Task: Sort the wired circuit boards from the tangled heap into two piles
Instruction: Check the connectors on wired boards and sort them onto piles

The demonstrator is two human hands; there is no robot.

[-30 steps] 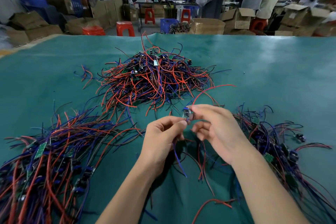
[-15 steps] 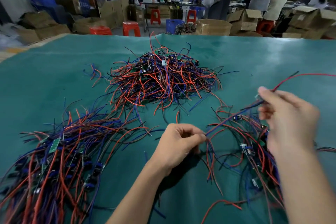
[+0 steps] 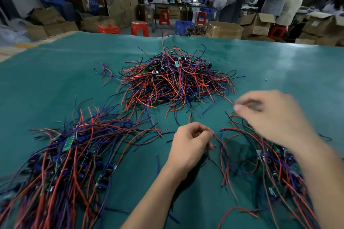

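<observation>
**Two hands working between three wire piles**

A combed-out pile of red and blue wired green circuit boards (image 3: 61,163) is lying at lower left on the teal table mat (image 3: 46,80). The tangled heap (image 3: 175,82) is sitting at upper centre. The left hand (image 3: 189,147) is pinching red wires at centre, fingers curled. The right hand (image 3: 275,119), blurred, is hovering half-curled over the right pile (image 3: 275,169); whether it is gripping anything cannot be told.

left hand (image 3: 189,147): bare, no glove | right hand (image 3: 275,119): bare, blurred | forearms: sleeveless
</observation>
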